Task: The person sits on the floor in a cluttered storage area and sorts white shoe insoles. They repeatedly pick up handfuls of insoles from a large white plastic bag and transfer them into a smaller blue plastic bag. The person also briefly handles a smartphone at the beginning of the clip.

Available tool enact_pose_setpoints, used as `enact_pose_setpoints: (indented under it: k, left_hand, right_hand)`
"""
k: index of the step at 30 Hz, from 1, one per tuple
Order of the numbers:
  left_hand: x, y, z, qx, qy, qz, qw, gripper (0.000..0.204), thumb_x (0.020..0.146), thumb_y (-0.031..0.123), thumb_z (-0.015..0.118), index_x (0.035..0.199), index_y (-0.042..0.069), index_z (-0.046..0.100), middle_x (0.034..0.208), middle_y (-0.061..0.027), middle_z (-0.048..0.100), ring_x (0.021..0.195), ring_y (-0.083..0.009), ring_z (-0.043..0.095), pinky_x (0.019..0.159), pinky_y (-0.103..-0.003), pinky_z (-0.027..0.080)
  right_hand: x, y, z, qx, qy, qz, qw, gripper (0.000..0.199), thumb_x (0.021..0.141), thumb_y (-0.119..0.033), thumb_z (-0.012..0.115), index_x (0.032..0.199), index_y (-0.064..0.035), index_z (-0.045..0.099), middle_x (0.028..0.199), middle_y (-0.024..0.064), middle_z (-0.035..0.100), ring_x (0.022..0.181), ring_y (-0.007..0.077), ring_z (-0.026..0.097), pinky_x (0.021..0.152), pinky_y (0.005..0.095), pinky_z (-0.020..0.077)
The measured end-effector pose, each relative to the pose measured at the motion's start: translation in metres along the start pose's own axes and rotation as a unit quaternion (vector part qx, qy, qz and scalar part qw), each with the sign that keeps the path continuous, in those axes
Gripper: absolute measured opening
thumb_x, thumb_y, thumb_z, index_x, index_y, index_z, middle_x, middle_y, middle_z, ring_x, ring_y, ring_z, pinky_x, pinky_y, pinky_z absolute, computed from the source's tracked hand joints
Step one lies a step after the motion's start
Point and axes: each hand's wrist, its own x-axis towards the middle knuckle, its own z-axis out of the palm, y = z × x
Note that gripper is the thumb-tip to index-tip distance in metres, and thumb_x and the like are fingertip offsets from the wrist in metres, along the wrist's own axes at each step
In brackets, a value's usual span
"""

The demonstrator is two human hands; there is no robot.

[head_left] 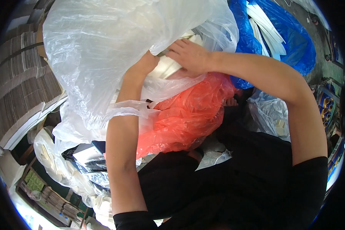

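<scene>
A large clear plastic bag (92,65) spreads across the upper middle, and cream-white flat pieces (165,68) show in its opening. My left hand (146,63) reaches in at the left side of these pieces; the bag's edge covers its fingers. My right hand (189,57) lies over the pieces from the right, fingers stretched out and apart. Just below both hands bulges a red plastic bag (188,113), resting against my legs. What lies deeper in the clear bag is hidden.
At the upper right stands a blue plastic bag (299,46) with long white strips (266,28) in it. Tall stacks of grey-brown sheets (23,88) line the left. A smaller clear bag (270,113) sits beside my right knee, and another bag with pale pieces (53,157) is at lower left.
</scene>
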Motion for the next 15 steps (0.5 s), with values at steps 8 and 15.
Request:
enact_pose_setpoints:
  k: [8,15]
  left_hand:
    - [0.018,-0.037,-0.021,-0.016,-0.082,0.069,0.994,0.049,0.090,0.036,0.060,0.116,-0.005,0.066,0.128,-0.0230,0.067,0.120,-0.0378,0.062,0.103,-0.045,0.047]
    - [-0.046,-0.075,-0.127,-0.179,-0.172,-0.118,0.961,0.055,0.087,0.031,0.066,0.127,-0.006,0.059,0.124,-0.0231,0.068,0.116,-0.0365,0.065,0.100,-0.047,0.050]
  right_hand:
    - [0.035,-0.020,0.014,-0.093,-0.122,0.041,0.987,0.068,0.085,-0.036,0.071,0.137,0.0045,0.054,0.130,0.0183,0.063,0.122,0.0315,0.060,0.106,0.0430,0.0402]
    - [0.067,-0.040,-0.019,-0.023,-0.197,0.017,0.980,0.036,0.082,-0.012,0.061,0.116,-0.0018,0.068,0.115,0.0145,0.072,0.100,0.0300,0.073,0.077,0.0460,0.0600]
